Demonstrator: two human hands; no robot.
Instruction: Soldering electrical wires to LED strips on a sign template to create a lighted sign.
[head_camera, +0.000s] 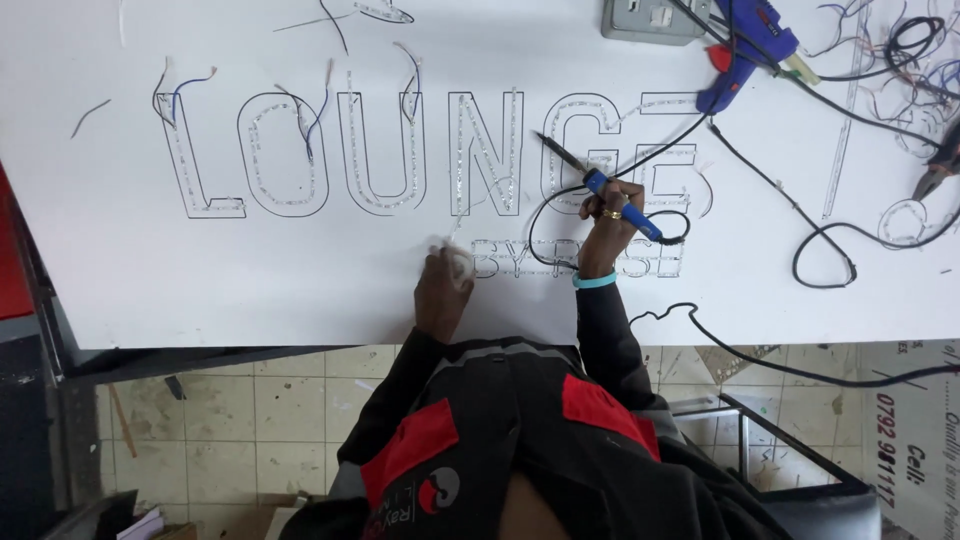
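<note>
Right hand (603, 222) grips blue soldering iron (590, 178) over white sign board (300, 270), while left hand (442, 285) is closed around a small solder coil (455, 258).

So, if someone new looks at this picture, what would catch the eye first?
Probably the large white board with big outlined letters lined with small lights, filling the upper half. At its centre, the right hand holds a blue-handled soldering iron, while the left hand holds a small whitish bundle. A blue glue gun lies at the top right among black cables.
</note>
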